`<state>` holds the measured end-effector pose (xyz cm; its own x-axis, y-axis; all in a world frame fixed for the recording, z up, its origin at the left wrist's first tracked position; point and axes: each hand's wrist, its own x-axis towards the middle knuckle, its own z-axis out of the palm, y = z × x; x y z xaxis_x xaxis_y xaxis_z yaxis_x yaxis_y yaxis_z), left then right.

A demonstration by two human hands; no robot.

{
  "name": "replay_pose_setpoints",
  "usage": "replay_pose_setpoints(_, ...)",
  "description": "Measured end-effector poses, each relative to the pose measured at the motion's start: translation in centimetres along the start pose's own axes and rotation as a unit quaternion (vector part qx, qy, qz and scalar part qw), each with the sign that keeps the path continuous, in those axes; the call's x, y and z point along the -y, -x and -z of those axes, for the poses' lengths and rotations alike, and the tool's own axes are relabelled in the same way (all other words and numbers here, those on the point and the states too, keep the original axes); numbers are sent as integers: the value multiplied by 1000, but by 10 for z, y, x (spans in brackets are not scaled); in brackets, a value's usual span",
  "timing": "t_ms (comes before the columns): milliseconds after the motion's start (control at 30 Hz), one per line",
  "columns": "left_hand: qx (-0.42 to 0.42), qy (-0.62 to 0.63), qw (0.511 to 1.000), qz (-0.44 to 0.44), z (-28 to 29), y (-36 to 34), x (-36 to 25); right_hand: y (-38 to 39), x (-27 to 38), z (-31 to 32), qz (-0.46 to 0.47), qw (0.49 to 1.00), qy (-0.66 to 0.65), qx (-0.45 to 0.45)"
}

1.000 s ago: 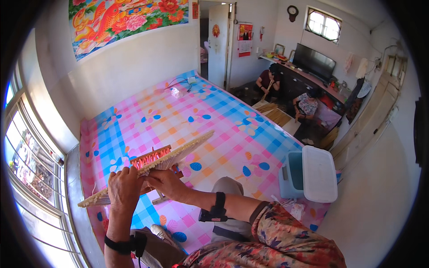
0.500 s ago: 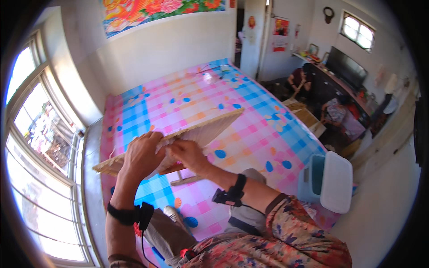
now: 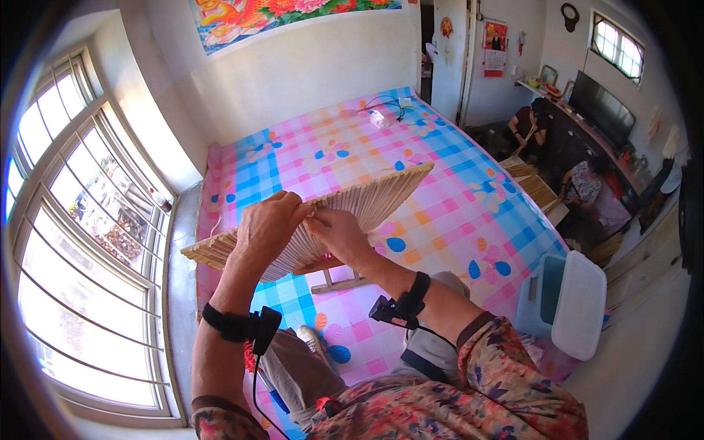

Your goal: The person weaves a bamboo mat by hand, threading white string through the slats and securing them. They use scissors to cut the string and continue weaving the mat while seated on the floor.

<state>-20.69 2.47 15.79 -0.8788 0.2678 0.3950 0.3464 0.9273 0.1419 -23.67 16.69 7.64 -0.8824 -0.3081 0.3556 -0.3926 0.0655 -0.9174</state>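
A stiff mat of thin pale stalks [image 3: 367, 199] laid side by side stands on edge before me, its ridged face slanting toward me. My left hand [image 3: 270, 226] is closed over its upper edge near the middle. Close beside it, my right hand [image 3: 339, 233] has its fingers pinched together against the same edge. Whatever those fingertips hold is too small to make out. Below the mat is a small wooden stand [image 3: 337, 281] with a reddish-brown piece above it, partly covered by the mat and my right wrist.
A pink and blue checked sheet [image 3: 440, 220] covers the broad platform under me. At right sits a light blue plastic bin [image 3: 535, 290], its white lid [image 3: 579, 306] leaning on it. Barred windows [image 3: 95, 293] line the left. Two people [image 3: 529, 128] work with stalks at the far right.
My view has shifted, so the room sits farther right. The mat has tipped, and more of its ridged face shows. Both hands remain at its upper edge.
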Motion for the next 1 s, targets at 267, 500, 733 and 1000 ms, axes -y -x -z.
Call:
replay_pose_setpoints(267, -35, -92, 994, -48, -14, 0, 3, -3, -3, -7, 42, 999, 1, -25)
replay_pose_setpoints(500, -79, -98, 989, -79, -20, 7, 4, 20, 14, 1, -84, 994, -67, 18)
replay_pose_setpoints(733, -85, -84, 992, -30, -15, 2, 11, 73, -6, 2, -36, 992, 11, 117)
replay_pose_setpoints(1000, -46, -75, 996, 13, -15, -6, 5, 59, -35, 38, 50, 938, 233, 253)
